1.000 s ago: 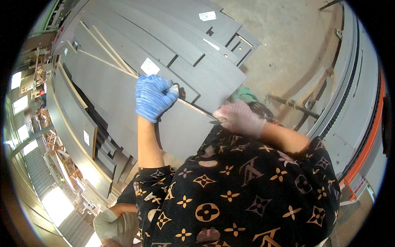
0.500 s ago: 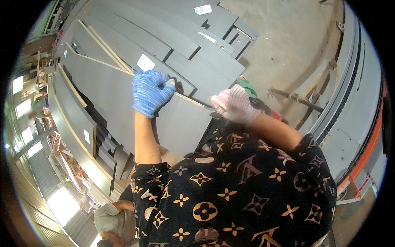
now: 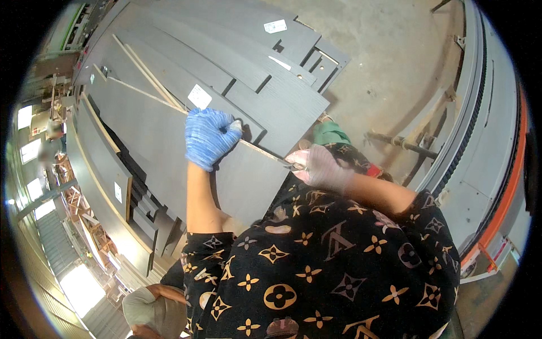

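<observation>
My left hand (image 3: 208,135), in a blue striped glove, is closed over the top edge of a grey board (image 3: 248,186) that stands tilted in front of my body. Its thumb lies near a small dark thing at that edge. My right hand (image 3: 317,166), in a pale pink and white glove, is closed at the board's right corner. A small thin dark piece pokes out between its fingers against the corner; its kind is too small to tell. The board's upper edge shows a pale, bare core.
Stacked grey panels (image 3: 186,62) with notches and white labels spread ahead. More panels (image 3: 107,175) lean at left. A person (image 3: 153,308) bends at lower left. A long grey machine with an orange strip (image 3: 511,186) runs along the right, beside concrete floor (image 3: 389,62).
My right hand has moved slightly down and tilted, its fingers now against the board's corner. My left hand keeps its grip. The whole view has shifted a little.
</observation>
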A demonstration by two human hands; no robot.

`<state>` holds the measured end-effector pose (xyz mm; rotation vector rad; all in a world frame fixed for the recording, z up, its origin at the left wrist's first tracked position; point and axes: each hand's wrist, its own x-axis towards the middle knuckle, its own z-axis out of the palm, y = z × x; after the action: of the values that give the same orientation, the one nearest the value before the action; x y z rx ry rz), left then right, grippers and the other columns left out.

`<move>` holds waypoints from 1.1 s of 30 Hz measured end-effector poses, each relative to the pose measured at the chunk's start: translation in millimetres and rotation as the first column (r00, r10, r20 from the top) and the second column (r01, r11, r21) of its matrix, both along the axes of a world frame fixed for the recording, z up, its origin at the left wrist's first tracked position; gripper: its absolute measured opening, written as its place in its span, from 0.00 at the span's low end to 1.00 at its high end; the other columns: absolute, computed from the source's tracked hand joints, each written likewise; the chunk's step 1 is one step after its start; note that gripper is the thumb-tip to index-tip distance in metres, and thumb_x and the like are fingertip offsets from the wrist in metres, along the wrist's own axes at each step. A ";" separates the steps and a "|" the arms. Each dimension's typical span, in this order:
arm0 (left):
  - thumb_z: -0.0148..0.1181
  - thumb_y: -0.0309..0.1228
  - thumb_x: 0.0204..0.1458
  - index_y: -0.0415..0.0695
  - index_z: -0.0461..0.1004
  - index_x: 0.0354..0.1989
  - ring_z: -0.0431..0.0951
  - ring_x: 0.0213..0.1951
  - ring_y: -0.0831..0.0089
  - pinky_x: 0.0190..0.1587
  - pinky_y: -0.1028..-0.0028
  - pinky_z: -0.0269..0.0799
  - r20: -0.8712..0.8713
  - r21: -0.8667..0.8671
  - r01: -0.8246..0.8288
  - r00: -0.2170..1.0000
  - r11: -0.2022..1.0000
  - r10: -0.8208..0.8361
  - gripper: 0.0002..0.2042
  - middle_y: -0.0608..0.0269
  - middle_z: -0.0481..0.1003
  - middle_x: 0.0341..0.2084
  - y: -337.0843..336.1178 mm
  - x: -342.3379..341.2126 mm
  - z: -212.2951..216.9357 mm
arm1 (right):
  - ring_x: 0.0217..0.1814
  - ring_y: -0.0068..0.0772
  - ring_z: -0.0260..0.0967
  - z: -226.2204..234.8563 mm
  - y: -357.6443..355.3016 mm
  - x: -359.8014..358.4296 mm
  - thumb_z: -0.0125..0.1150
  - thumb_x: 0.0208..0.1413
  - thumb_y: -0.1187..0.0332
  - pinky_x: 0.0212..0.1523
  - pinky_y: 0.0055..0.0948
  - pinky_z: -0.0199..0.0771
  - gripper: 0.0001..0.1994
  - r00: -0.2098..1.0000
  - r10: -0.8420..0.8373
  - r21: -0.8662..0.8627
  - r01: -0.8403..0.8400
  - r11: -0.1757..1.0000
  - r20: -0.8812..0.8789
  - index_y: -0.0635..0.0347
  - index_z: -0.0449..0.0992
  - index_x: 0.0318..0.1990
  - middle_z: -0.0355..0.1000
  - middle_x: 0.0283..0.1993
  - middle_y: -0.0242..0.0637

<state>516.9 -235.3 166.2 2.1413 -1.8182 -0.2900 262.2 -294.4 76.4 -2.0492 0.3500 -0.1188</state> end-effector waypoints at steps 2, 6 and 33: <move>0.58 0.37 0.40 0.44 0.73 0.11 0.69 0.17 0.55 0.27 0.63 0.65 0.031 0.070 -0.023 0.999 0.997 0.021 0.12 0.55 0.69 0.10 0.9 -3.1 3.0 | 0.35 0.50 0.72 -4.4 -2.7 2.9 0.61 0.42 0.67 0.35 0.39 0.72 0.16 0.997 0.011 0.017 -0.012 1.000 0.073 0.57 0.75 0.42 0.75 0.35 0.44; 0.56 0.39 0.40 0.45 0.74 0.12 0.71 0.18 0.55 0.30 0.63 0.66 0.102 0.152 0.003 0.995 0.988 -0.019 0.13 0.56 0.71 0.11 1.0 -1.8 1.3 | 0.32 0.48 0.72 -16.4 2.5 10.1 0.61 0.42 0.67 0.33 0.40 0.70 0.12 0.992 -0.006 0.004 0.006 1.000 0.124 0.53 0.75 0.37 0.74 0.30 0.41; 0.57 0.40 0.39 0.43 0.75 0.13 0.71 0.17 0.54 0.28 0.63 0.70 0.067 0.078 -0.062 0.996 0.995 0.057 0.13 0.52 0.71 0.11 4.0 -0.9 3.5 | 0.33 0.39 0.73 17.0 -19.7 18.1 0.64 0.42 0.64 0.32 0.41 0.64 0.09 0.996 -0.017 -0.412 -0.021 0.911 -0.088 0.47 0.70 0.30 0.71 0.26 0.31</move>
<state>516.0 -231.3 169.7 2.2801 -1.8025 -0.2876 280.3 -314.1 93.4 -2.4817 0.4045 -0.1057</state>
